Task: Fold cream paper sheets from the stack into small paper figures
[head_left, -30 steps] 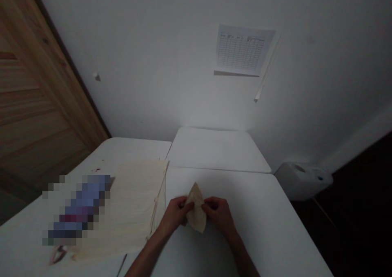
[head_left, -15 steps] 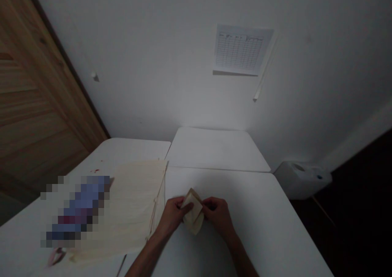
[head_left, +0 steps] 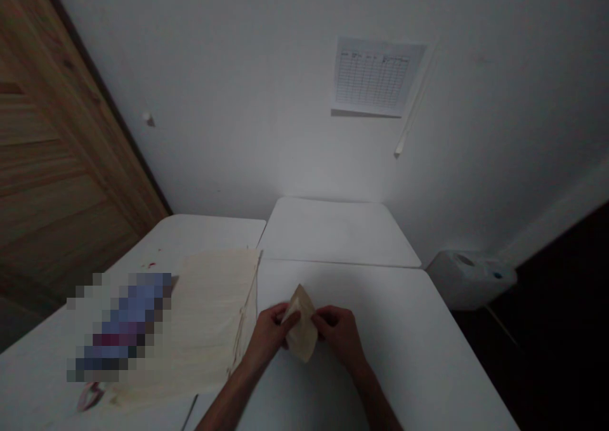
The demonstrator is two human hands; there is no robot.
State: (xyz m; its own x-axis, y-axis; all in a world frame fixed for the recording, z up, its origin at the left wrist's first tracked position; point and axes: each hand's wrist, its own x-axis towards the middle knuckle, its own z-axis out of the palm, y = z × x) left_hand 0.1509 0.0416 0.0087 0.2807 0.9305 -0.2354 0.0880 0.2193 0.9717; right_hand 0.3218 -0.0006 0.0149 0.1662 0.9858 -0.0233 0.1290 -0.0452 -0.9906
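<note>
A small folded beige sheet, paper or thin cloth, stands in a pointed diamond shape just above the white table. My left hand pinches its left side, with the thumb lying across the near face. On the opposite edge, the thumb and fingers of my right hand are closed. Some fingertips are hidden behind the folds. To the left of my hands lies a stack of larger beige sheets, its right edges uneven.
A blurred-out blue and dark red object rests on the stack's left side, near a pinkish loop. White tabletops meet at seams. Behind is a wall with a printed table sheet. A whitish container stands at right.
The squarish flap on the front of the folded sheet no longer shows, and the piece looks narrower and more pointed at the top. Both hands keep nearly the same place.
</note>
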